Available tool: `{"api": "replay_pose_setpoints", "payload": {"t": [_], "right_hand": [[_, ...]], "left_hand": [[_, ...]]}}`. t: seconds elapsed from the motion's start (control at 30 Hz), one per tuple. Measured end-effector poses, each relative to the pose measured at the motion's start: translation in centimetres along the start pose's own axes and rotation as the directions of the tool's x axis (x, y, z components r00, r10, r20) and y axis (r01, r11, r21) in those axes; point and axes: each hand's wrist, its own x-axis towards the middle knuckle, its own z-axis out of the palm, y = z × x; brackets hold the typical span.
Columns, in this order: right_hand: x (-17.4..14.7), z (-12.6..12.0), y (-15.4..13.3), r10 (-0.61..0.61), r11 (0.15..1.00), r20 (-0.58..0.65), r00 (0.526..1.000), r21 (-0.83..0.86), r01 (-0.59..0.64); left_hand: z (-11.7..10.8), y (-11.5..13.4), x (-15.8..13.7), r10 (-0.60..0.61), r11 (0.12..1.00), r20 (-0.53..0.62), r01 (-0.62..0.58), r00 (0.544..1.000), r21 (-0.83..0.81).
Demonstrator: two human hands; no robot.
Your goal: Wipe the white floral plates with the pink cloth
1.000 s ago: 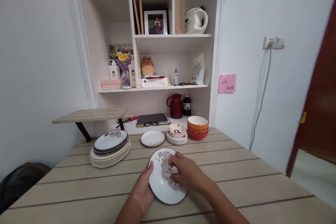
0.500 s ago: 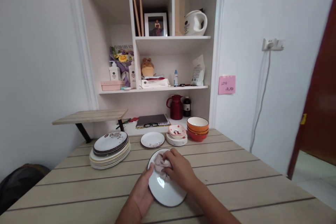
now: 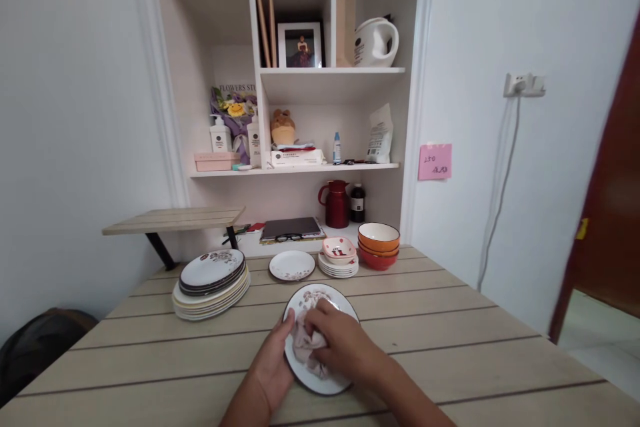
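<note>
A white plate (image 3: 345, 307) with a dark rim and a brown flower print is tilted up in front of me, over the table's near middle. My left hand (image 3: 273, 360) grips its left edge, thumb on the upper face and the other fingers hidden beneath. In my right hand (image 3: 345, 340) is a crumpled pale pink cloth (image 3: 306, 345), pressed against the plate's face left of its centre. The right hand and cloth cover much of the plate's middle.
Behind the plate lies another flowered plate (image 3: 292, 266). A tall stack of plates (image 3: 213, 283) stands left; small dishes (image 3: 339, 260) and orange and red bowls (image 3: 379, 247) stand right. A raised wooden shelf (image 3: 173, 220) and a red jug (image 3: 337, 204) are farther back.
My right hand has moved the cloth down the plate toward me, uncovering the flower print near the far rim. My left hand keeps its hold on the edge.
</note>
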Motion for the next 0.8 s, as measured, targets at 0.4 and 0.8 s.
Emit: {"api": "replay_pose_setpoints", "payload": {"t": [0.4,0.8], "right_hand": [[1.4,-1.7,1.6,0.198,0.952,-0.317,0.928,-0.162,-0.259],[-1.2,-2.7,1.3,0.101,0.991,0.097,0.990,-0.101,-0.091]], "left_hand": [[0.8,0.4,-0.8,-0.016,1.000,-0.005,0.016,1.000,0.002],[0.7,0.3,-0.9,-0.014,1.000,0.018,0.014,1.000,-0.004]]}}
